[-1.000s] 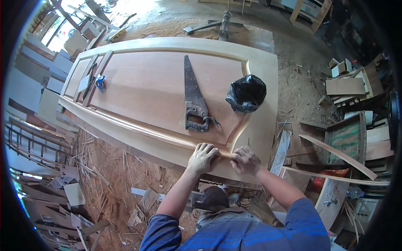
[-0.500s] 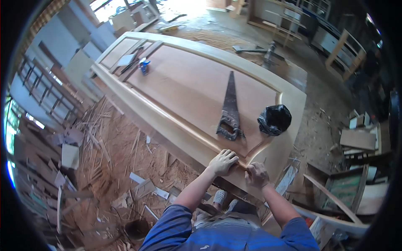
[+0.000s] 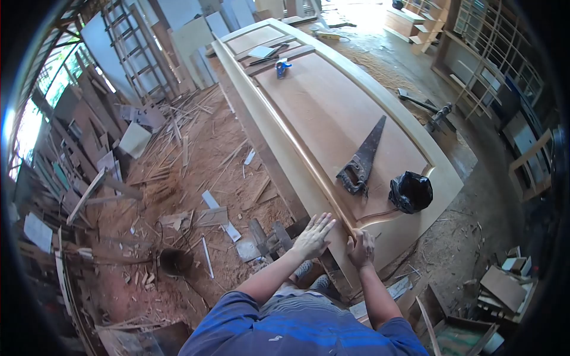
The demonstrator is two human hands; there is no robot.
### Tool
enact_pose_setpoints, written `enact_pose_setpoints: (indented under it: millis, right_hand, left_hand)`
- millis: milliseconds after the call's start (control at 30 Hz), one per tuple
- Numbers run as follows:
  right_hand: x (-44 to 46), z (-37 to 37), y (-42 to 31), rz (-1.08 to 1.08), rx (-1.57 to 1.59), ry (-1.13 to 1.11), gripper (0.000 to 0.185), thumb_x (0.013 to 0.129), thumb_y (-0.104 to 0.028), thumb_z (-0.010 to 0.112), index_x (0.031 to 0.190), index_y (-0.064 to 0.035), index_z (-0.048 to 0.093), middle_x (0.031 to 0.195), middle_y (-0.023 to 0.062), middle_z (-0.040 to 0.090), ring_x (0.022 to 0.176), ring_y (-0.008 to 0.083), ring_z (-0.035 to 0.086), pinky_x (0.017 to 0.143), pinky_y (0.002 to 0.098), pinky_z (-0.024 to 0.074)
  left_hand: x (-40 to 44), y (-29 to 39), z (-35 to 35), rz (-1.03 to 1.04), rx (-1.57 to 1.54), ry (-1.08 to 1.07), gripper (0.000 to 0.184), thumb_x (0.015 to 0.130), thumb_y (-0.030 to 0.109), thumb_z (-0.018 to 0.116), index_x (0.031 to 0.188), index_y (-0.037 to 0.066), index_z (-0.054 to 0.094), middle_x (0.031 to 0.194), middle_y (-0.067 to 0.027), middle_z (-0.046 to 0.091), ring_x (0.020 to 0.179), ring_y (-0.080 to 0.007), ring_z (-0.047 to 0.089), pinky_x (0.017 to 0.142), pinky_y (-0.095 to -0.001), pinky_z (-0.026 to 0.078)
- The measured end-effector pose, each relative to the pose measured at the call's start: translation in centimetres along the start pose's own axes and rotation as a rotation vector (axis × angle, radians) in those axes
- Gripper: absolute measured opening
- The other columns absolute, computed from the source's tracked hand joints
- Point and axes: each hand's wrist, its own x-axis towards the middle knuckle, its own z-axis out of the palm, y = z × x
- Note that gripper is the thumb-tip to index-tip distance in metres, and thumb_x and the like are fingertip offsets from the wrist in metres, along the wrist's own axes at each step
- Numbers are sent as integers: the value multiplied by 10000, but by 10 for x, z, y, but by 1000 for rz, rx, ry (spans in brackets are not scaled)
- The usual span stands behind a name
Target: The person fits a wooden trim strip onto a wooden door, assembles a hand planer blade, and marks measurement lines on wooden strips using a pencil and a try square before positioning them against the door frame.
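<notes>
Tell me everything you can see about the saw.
The saw has a tapering, dark, metal-looking blade and a dark loop handle with a grip opening. It lies flat on the panel, beside but apart from the black bag, its tip pointing away and rightward, its handle toward the left hand and right hand, neither of which touches it.

On the wooden panel (image 3: 332, 89): handsaw (image 3: 369, 151), black bag (image 3: 409, 193), perhaps a blue tool (image 3: 282, 69).
</notes>
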Motion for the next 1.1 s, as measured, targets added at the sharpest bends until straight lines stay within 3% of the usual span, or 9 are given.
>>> enact_pose_setpoints:
  millis: [200,333,467,567,800,967,1100]
  right_hand:
    - [-2,-8,-9,45,67,-13,281,973,-207,706,1219,-137,591,1085,141,656,1005,400,658,895,549,500]
    - [-2,-4,-5,43,87,12,229,980,-214,702,1166,-130,598,1079,142,658,1013,393,662,906,546,496]
    - [-5,1,-5,97,146,80,167,971,-210,707,1080,-120,617,1075,133,663,1017,378,668,907,534,496]
    - [-6,0,0,42,77,-18,170,956,-194,715,1083,-122,627,1072,125,668,1017,370,669,902,524,496]
    - [-3,-1,-5,107,135,29,188,927,-187,738,1081,-128,647,1031,118,672,1004,356,667,902,519,490]
    - [6,4,-18,132,82,85,256,920,-202,755,1144,-120,663,1035,138,676,1002,386,657,891,528,511]
    - [27,23,-42,229,-68,124,217,924,-276,794,1051,-123,707,989,129,701,1025,378,658,961,537,463]
  left_hand:
    - [-53,2,11,-142,-4,-24,752,996,299,708,1646,58,417,1731,-181,398,1634,-331,330,1357,-502,235]
    - [-44,16,16,-147,-11,-27,728,1001,289,685,1641,56,427,1734,-183,395,1631,-330,335,1354,-507,239]
    - [-33,25,7,-188,89,-166,759,993,263,684,1667,59,399,1760,-196,343,1647,-340,300,1347,-514,245]
    - [-35,26,2,-194,98,-211,773,974,260,704,1662,66,410,1763,-195,339,1650,-339,294,1343,-509,256]
    - [-33,20,-3,-173,85,-265,765,963,293,727,1645,83,452,1772,-185,328,1651,-329,296,1340,-500,270]
    - [-35,-5,-21,-88,-21,-305,639,992,311,702,1574,97,550,1700,-161,457,1609,-320,375,1324,-497,303]
    - [-45,-42,-58,-68,-275,-299,524,1017,320,681,1488,93,633,1592,-168,579,1510,-348,505,1279,-489,376]
